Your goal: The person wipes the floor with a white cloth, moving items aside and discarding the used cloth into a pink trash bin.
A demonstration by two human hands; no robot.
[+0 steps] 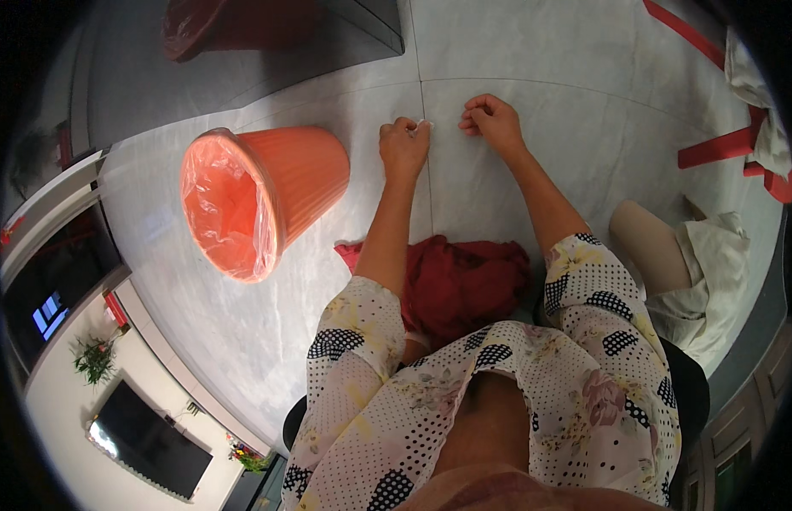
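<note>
My left hand (405, 148) is raised over the tiled floor, its fingers closed on a small whitish, translucent scrap (424, 125) that pokes out at the fingertips. A short way to its right, my right hand (495, 126) has its fingers curled in; whether anything lies between them cannot be told. To the left of my hands is an orange plastic bin (306, 172) with a clear plastic liner (261, 236) folded over its rim. A crumpled dark red cloth (466, 287) is below my forearms, close to my body.
A dark glossy cabinet or panel (319, 57) is at the upper left and mirrors the bin. A red stool or chair frame (722, 147) with pale cloth on it is at the right. Nearer on the right are a beige rounded object (651, 246) and pale fabric (715, 274).
</note>
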